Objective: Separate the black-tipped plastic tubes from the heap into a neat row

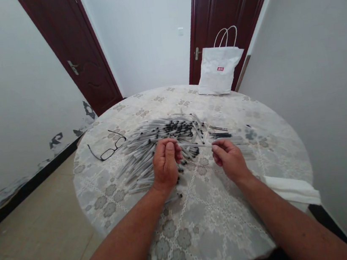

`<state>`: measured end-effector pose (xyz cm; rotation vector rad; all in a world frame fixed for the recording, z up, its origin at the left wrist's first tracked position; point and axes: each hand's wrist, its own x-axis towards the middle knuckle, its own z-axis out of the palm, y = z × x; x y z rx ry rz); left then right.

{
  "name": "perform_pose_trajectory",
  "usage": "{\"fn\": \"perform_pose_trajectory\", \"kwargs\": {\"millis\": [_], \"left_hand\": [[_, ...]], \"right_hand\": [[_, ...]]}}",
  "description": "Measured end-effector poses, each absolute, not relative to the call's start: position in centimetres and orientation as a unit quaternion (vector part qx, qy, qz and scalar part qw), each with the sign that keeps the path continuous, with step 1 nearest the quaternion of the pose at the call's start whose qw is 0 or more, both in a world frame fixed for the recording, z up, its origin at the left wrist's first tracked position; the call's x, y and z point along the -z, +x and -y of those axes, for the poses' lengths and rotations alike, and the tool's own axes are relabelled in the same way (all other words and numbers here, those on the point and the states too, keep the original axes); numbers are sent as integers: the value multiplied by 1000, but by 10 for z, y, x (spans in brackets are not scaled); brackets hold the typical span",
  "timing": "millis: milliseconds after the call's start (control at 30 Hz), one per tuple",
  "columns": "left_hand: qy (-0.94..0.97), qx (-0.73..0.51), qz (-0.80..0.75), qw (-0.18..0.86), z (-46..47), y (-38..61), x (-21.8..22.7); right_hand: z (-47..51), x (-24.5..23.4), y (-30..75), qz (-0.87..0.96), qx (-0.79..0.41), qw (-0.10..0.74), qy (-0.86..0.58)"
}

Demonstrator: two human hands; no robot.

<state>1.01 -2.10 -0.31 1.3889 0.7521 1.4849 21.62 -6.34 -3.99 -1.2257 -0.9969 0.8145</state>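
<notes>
grey-flowered cloth covers a round table, with a heap of slim clear pens with black tips spread at its middle. left hand, curled shut, and right hand, pinched narrow, hold one thin clear pen level between them, just in front of the heap. gripping it near both ends should keep it straight. black-rimmed glasses lie to the left

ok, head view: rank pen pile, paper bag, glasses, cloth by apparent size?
1. pen pile
2. paper bag, though it is farthest from the camera
3. cloth
4. glasses, close to the cloth, so unsure
</notes>
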Motion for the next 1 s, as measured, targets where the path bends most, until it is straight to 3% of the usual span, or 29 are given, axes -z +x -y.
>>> {"fn": "perform_pose_trajectory", "kwargs": {"millis": [133, 367, 700, 1000], "left_hand": [[596, -511, -319, 530, 22, 14, 5], [508, -460, -312, 658, 17, 24, 15], [494, -460, -339, 655, 12, 24, 24], [469, -457, -319, 685, 12, 25, 24]], "right_hand": [[63, 41, 207, 371, -431, 691, -447], [71, 42, 194, 429, -471, 627, -448], [68, 44, 200, 423, -483, 568, -514], [69, 45, 200, 439, -472, 572, -507]]}}
